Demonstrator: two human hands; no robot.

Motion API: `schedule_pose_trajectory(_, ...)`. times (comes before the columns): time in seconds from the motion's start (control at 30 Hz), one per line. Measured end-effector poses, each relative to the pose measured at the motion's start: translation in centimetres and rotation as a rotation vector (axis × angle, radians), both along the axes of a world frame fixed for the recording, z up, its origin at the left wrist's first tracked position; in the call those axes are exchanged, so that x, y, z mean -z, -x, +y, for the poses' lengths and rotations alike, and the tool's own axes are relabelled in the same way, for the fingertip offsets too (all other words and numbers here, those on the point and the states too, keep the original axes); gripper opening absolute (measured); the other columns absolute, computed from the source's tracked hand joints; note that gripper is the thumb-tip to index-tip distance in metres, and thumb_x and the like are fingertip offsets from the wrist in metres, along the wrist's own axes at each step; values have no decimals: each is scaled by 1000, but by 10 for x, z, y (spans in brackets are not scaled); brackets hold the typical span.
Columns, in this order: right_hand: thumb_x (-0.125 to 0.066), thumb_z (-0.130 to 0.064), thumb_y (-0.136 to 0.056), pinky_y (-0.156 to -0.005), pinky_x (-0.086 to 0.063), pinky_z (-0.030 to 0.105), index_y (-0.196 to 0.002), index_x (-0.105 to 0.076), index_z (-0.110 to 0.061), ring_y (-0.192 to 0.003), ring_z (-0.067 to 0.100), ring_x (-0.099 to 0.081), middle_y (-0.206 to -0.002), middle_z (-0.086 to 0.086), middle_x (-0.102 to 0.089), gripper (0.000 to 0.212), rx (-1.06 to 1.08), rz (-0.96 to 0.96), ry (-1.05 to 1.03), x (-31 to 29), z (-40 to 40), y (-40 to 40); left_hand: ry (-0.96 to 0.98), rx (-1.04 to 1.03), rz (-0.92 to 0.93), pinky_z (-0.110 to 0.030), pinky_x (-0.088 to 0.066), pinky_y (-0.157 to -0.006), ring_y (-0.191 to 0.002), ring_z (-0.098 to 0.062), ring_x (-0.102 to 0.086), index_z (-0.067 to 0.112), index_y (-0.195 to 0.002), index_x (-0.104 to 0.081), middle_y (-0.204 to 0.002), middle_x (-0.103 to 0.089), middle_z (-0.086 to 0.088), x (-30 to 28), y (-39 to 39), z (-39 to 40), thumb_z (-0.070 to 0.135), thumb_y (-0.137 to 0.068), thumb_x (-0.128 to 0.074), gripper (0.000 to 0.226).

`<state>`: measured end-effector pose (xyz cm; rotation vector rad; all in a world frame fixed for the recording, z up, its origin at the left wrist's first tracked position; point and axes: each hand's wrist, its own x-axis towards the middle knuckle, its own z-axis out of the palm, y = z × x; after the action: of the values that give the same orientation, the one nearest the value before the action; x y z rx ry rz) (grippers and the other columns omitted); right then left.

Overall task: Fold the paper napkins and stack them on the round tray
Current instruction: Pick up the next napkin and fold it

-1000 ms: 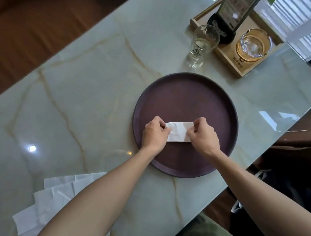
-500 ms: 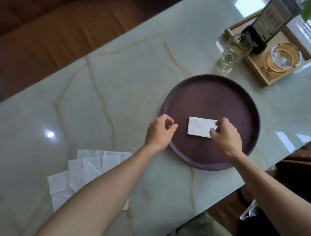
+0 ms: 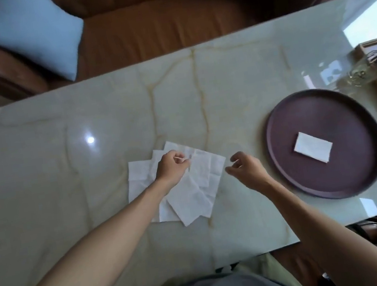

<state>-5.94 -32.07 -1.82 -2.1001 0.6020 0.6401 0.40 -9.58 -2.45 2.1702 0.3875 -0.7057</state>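
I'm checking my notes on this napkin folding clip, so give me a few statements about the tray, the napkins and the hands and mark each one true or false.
1. One folded white paper napkin lies on the round dark purple tray. True.
2. The left hand rests on the tray. False: it is over the pile of unfolded white napkins on the pale marble table, fingers pinching at a sheet.
3. The right hand holds a folded napkin. False: it holds nothing, hovering just right of the pile.
4. The tray sits right of the napkin pile. True.
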Motion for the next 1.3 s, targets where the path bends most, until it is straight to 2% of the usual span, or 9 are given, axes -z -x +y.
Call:
schedule_pose_trajectory(0.13,-73,-27,-90,-68,-46,29,-126,-60,-13,-88,20,-64,-106,4,-69,41,-38,51,-30,14,47,8,0,-122,79,-28,-47,-84,-103,-22,-63,13,-120,-61,-111,-63,-2,12,20,44,32,-86,-76,42)
schedule_pose_trajectory(0.37,-73,-18,-90,-58,-45,23,-126,-57,-8,-70,15,-57,-90,1,-62,40,4,125,-95,26,92,17,142,-394,247,-38,-59,-83,-98,-26,-66,10,-132,-51,-123,-62,-10,40,58,67,35,-82,-77,62)
schedule_pose_trajectory(0.5,-74,-17,-89,-62,-47,24,-128,-55,-11,-75,12,-58,-89,-3,-61,44,69,172,-123,33,106,19,199,-497,265,-40,-59,-81,-79,-23,-63,8,-123,-52,-101,-65,-9,47,71,63,27,-82,-79,53)
schedule_pose_trajectory(0.77,-75,-17,-88,-59,-42,26,-92,-64,-8,-72,14,-55,-82,0,-61,14,44,211,-128,30,122,17,306,-555,319,-40,-58,-85,-81,-23,-62,10,-121,-51,-89,-64,-5,39,73,66,20,-88,-76,43)
schedule_pose_trajectory(0.9,-73,-15,-87,-54,-36,25,-67,-54,-15,-59,12,-48,-65,-2,-53,27,-40,153,-133,5,119,8,305,-523,326,-34,-57,-76,-83,-20,-65,8,-127,-57,-97,-67,-6,32,71,71,32,-86,-77,51)
schedule_pose_trajectory(1.0,-77,-24,-80,-64,-41,29,-74,-59,-4,-65,17,-53,-70,1,-59,27,-37,130,-279,-23,108,-2,359,-470,325,-31,-53,-74,-85,-18,-63,11,-114,-63,-96,-66,-2,18,64,69,51,-83,-75,52)
schedule_pose_trajectory(1.13,-76,-27,-74,-73,-44,35,-92,-62,10,-73,18,-58,-78,5,-62,43,-48,30,-388,-57,89,-14,685,-497,463,-34,-55,-79,-90,-24,-71,12,-106,-73,-98,-76,-6,-11,53,61,48,-88,-73,40)
schedule_pose_trajectory(1.23,-72,-7,-90,-68,-49,23,-93,-71,-2,-70,10,-63,-78,-3,-69,6,-94,12,-420,-78,75,-19,828,-510,338,-33,-54,-81,-91,-23,-69,13,-112,-68,-106,-72,-8,-28,43,53,28,-92,-74,26)
schedule_pose_trajectory(1.3,-70,-5,-92,-68,-49,24,-97,-70,-5,-73,12,-64,-83,-2,-71,5,-97,-21,-405,-87,65,-21,820,-514,215,-34,-55,-86,-95,-23,-68,13,-120,-64,-115,-70,-12,-41,35,47,19,-92,-73,30)
